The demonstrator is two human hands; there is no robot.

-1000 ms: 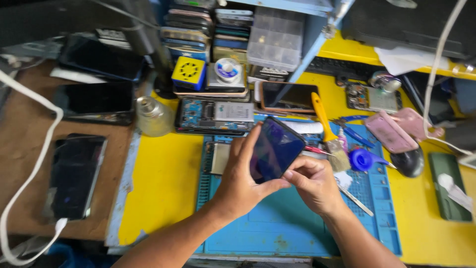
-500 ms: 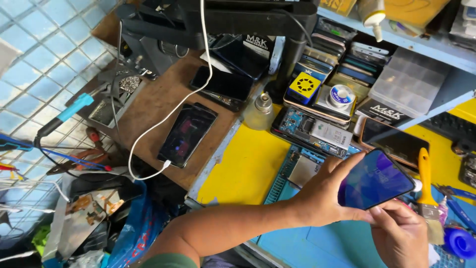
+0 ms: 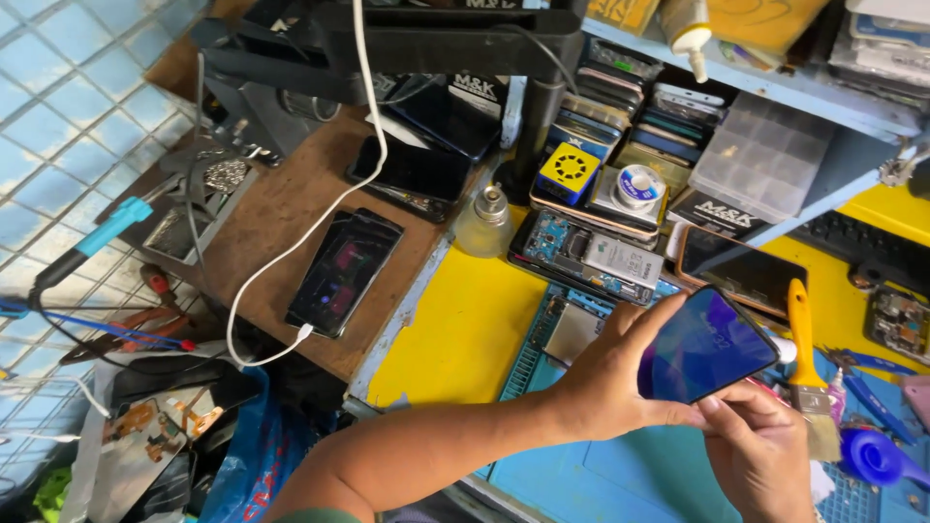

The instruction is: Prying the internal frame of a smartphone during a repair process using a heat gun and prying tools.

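A dark smartphone (image 3: 705,345) with a glossy blue-tinted screen is lifted above a blue work mat (image 3: 581,475). My left hand (image 3: 605,378) grips its left edge, fingers curled along the side. My right hand (image 3: 760,450) holds the phone's lower corner from beneath. Just right of the phone a yellow-handled brush (image 3: 806,368) lies on the mat.
An opened phone with exposed boards (image 3: 591,254) lies on the yellow bench (image 3: 460,334). A phone on a white cable (image 3: 344,271) rests on a wooden board. A small glass bottle (image 3: 484,221), stacked phones and a clear plastic box (image 3: 760,155) stand behind. Tiled floor lies left.
The view has swung left, from looking straight down at the bench to taking in the wooden board and tiled floor. Both hands keep hold of the phone, now at lower right.
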